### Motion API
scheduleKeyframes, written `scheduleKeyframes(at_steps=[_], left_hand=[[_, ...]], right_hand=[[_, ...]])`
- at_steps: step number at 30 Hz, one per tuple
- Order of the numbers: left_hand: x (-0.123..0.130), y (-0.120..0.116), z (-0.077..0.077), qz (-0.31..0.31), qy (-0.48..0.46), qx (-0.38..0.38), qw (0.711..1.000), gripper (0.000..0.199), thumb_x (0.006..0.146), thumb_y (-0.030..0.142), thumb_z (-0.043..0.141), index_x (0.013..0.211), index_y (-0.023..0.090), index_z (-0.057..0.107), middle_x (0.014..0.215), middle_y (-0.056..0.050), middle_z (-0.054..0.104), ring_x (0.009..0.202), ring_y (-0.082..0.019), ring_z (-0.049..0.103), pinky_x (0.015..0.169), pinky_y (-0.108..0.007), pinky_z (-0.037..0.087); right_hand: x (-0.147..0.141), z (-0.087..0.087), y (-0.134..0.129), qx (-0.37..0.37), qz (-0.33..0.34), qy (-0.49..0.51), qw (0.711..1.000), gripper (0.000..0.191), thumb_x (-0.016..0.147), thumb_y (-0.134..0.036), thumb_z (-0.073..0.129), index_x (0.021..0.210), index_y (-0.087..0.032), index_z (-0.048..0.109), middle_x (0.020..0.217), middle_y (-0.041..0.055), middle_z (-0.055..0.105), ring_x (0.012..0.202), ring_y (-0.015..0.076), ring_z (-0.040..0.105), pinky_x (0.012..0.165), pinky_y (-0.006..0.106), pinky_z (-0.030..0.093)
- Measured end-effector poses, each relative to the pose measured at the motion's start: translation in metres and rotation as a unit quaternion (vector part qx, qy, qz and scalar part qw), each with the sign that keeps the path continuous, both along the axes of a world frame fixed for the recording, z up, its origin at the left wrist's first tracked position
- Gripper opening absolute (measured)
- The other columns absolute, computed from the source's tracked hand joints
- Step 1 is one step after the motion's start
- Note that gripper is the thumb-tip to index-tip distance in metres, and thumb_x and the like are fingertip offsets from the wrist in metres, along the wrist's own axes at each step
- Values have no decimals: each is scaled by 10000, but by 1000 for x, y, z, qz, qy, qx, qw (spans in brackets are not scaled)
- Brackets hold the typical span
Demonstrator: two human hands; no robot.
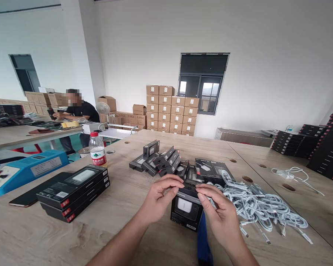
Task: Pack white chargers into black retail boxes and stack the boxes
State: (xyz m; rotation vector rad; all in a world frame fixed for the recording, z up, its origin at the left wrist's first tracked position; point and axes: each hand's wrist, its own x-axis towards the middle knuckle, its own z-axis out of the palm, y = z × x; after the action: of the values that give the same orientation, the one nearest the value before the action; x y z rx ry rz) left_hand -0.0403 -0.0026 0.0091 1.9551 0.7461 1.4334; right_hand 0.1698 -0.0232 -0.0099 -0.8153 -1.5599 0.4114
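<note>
A black charger box (185, 218) stands upright on the table in front of me, a white power adapter showing on its front. At its top left edge my left hand (162, 194) pinches with thumb and fingers. My right hand (219, 208) grips the top right edge in the same way, so both hands are closed on the box's top. Just behind it lie more black boxes (168, 160), several of them leaning on one another. Coiled white charging cables (262, 208) are heaped right of my right hand. A blue strap (203, 240) hangs beside the box.
To the left are stacked black boxes (74, 188), a dark phone (41, 188), a red-capped bottle (97, 149) and a blue machine (41, 166). Tall stacks of black boxes (326, 147) stand at right. A co-worker (81, 111) sits at another table. Cartons (166, 109) line the wall.
</note>
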Motion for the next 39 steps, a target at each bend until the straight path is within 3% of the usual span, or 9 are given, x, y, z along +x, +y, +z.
scheduleKeyframes(at_steps=[11, 13, 15, 19, 23, 27, 29, 33, 39], left_hand=[[2, 0, -14, 55, 37, 57, 996, 209, 896, 308, 625, 1061, 259, 743, 1351, -92, 600, 1252, -250, 573, 1098, -425, 426], [16, -11, -21, 112, 83, 58, 989, 551, 769, 405, 751, 1286, 245, 648, 1549, -124, 399, 1386, -326, 442, 1163, -480, 363], [36, -22, -26, 176, 167, 12, 970, 1199, 516, 492, 896, 1545, 236, 335, 1642, -161, 190, 1457, -425, 290, 1184, -564, 314], [50, -39, -16, 266, 296, -44, 916, 1325, 488, 322, 857, 1597, 256, 135, 1610, -166, 267, 1421, -459, 322, 1180, -622, 286], [-24, -50, 35, 367, 370, -70, 851, 1259, 526, 249, 786, 1594, 199, 121, 1617, -192, 230, 1457, -429, 279, 1193, -539, 295], [-139, -35, 106, 461, 454, -37, 761, 1079, 666, 384, 719, 1562, 136, 171, 1610, -181, 262, 1478, -352, 272, 1217, -442, 252], [-181, -27, 124, 489, 496, -92, 712, 1002, 674, 430, 718, 1534, 185, 264, 1582, -161, 341, 1455, -376, 317, 1186, -482, 293], [-224, -19, 112, 467, 526, -187, 686, 915, 549, 333, 773, 1409, 191, 494, 1417, -162, 567, 1284, -408, 541, 1036, -482, 464], [-241, -6, 92, 424, 553, -233, 678, 973, 508, 368, 765, 1417, 143, 500, 1452, -170, 540, 1317, -349, 534, 1068, -377, 448]], right_hand=[[14, -12, 7, 14, -3, -74, 997, 178, 898, -384, 653, 986, -289, 774, 1186, 61, 734, 1089, 246, 694, 971, 380, 543], [11, -17, 7, 19, -53, -39, 998, 233, 863, -435, 665, 972, -265, 780, 1153, 64, 749, 1042, 255, 714, 950, 365, 555], [7, -21, 8, -18, -106, 0, 994, 317, 829, -511, 654, 939, -244, 784, 1079, 62, 773, 977, 262, 734, 893, 341, 579], [-2, -22, 9, -122, -120, -1, 985, 498, 808, -643, 560, 990, -226, 763, 1055, 58, 782, 920, 261, 747, 760, 297, 599], [2, -24, 12, -177, -85, -190, 962, 553, 877, -606, 418, 1143, -208, 695, 997, 89, 777, 846, 279, 741, 751, 361, 569], [16, -24, 12, -279, -100, -437, 849, 446, 919, -404, 430, 1219, -167, 660, 963, 152, 768, 973, 372, 711, 817, 460, 516], [20, -23, 8, -312, -79, -468, 823, 499, 889, -395, 514, 1311, -148, 611, 1089, 183, 747, 1066, 377, 687, 873, 454, 504], [8, -20, -5, -361, -41, -478, 799, 768, 784, -437, 666, 1472, -150, 481, 1227, 195, 699, 1175, 377, 641, 930, 427, 503], [-18, -18, -16, -334, -24, -526, 782, 719, 849, -103, 480, 1549, -75, 316, 1215, 221, 696, 1137, 363, 659, 953, 475, 492]])
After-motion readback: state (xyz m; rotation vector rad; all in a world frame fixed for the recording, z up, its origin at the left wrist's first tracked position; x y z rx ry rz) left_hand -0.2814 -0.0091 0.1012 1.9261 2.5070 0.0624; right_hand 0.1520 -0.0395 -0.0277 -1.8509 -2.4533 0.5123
